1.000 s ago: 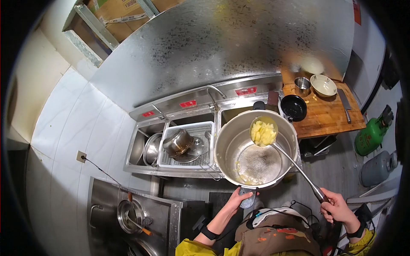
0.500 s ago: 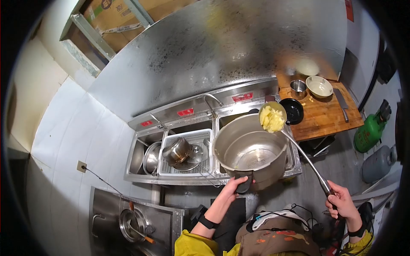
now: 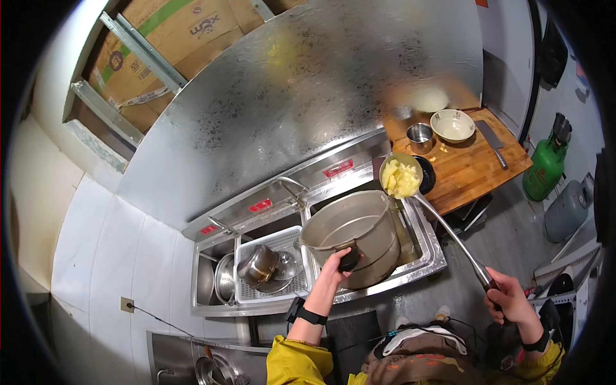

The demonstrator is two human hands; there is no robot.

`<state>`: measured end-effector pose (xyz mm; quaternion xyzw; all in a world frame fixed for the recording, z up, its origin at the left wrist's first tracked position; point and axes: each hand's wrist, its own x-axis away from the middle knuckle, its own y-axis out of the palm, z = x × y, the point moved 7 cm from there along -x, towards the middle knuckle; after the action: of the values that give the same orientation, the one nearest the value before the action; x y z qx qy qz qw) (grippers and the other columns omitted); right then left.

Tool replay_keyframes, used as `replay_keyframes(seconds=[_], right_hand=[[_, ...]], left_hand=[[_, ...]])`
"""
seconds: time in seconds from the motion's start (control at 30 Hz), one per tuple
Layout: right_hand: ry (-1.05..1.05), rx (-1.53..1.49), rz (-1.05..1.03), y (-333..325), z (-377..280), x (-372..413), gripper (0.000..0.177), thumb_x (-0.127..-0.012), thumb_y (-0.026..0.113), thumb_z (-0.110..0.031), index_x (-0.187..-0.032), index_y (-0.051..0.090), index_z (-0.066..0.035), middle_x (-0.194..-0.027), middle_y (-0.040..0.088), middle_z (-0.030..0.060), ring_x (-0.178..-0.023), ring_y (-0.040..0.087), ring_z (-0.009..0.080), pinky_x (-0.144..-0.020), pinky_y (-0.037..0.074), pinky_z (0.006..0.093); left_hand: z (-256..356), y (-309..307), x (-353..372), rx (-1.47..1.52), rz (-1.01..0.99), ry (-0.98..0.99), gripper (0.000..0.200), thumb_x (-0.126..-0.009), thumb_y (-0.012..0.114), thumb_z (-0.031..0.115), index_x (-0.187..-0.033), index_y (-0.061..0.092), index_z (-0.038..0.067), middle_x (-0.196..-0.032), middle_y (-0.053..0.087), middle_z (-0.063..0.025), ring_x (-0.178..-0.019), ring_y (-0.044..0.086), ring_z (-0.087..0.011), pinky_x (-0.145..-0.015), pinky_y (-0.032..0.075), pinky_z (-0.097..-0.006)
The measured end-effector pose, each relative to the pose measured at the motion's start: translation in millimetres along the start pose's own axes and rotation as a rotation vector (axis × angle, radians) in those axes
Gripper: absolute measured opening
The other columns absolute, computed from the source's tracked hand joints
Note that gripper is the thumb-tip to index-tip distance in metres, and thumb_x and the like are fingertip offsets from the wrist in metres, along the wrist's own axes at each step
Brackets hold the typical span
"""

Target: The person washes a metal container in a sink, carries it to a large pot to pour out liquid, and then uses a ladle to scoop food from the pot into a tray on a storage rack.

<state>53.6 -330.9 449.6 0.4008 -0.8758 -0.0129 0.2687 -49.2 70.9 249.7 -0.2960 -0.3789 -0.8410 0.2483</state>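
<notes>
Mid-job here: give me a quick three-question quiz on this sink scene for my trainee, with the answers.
1. Multiple choice: what does the left hand grip? A) the black handle of the big pot; B) a kettle; C) a broom.
2. True or false: the ladle is empty.
3. Fill in: the ladle's long handle is held by the ___ hand.
Key: 1 A. 2 false: its bowl holds yellow food pieces. 3 right: the right hand is closed around the handle's end.
</notes>
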Motion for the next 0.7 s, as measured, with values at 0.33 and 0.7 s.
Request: replay_keyframes(seconds=[0.33,0.7], right_hand=[[0.011,-0.029,0.099,-24.8,15.8,2.1,0.056,-0.084,0.038,0.004,-0.137,0.025,-0.012,-0.058,0.044,0.0065,-0.037,0.038,0.0103,-0.032,0.033,0.0254],[0.022,-0.026,0.195,-36.8,19.7,6.2,0.059,-0.082,0.04,0.004,-0.137,0.022,-0.006,-0.056,0.045,0.0056,-0.036,0.039,0.011,-0.032,0.033,0.0256]], left_hand=[[21.8,-15.5,-57.5,0.215,0.123,-0.13,0.02,-0.083,0.052,0.019,-0.099,0.054,0.007,-0.09,0.062,-0.0177,-0.073,0.064,-0.0266,-0.039,0.043,-0.0235],[18.1,-26.9,-112.2,0.227,0.185,-0.181,0.018,-0.081,0.055,0.02,-0.095,0.056,0.008,-0.086,0.062,-0.0148,-0.07,0.062,-0.0287,-0.04,0.04,-0.0226]])
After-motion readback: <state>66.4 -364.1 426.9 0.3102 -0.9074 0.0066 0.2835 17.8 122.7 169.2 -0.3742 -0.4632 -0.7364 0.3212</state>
